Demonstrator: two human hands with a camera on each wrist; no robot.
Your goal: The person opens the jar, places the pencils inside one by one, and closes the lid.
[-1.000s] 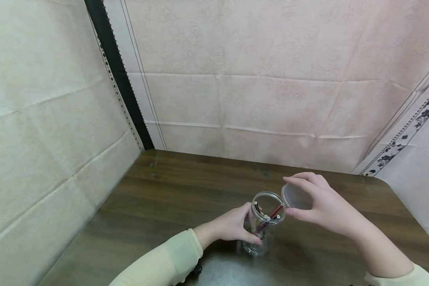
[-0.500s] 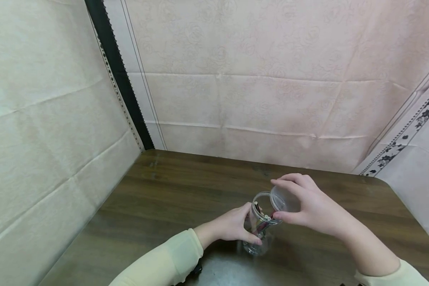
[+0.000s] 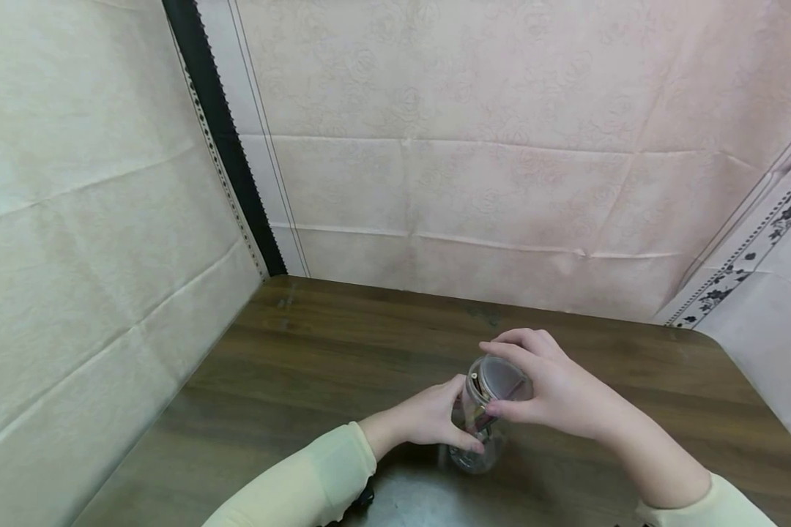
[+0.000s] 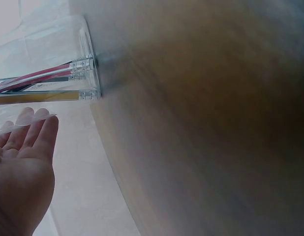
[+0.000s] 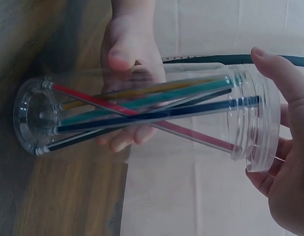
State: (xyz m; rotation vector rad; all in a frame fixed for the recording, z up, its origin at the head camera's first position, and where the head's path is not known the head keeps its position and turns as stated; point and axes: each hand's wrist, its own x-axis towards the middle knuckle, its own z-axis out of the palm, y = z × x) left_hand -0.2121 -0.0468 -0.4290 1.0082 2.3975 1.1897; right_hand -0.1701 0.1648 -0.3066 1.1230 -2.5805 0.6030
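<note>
My left hand [image 3: 428, 416] grips the side of a clear plastic jar [image 3: 472, 460] standing upright on the table. Inside lean several pencils, among them a red pencil [image 5: 93, 101], a teal pencil [image 5: 186, 92] and a dark blue pencil [image 5: 167, 116]. With thumb and fingers spread around its edge, my right hand [image 3: 554, 388] holds a round clear lid [image 3: 503, 375]. The lid overlaps the jar's mouth, slightly tilted, with the left part of the opening uncovered in the head view. In the right wrist view, the lid's rim [image 5: 266, 135] sits right at the jar's threaded neck.
The brown wooden table [image 3: 316, 351] reaches to pale cloth walls [image 3: 501, 197] at the back and sides. A small black object [image 3: 365, 498] shows beside the left sleeve [image 3: 303, 476], partly hidden by it.
My right hand has moved left and slightly down with the lid, from beside the jar's mouth to over it. The left hand keeps its hold on the jar.
</note>
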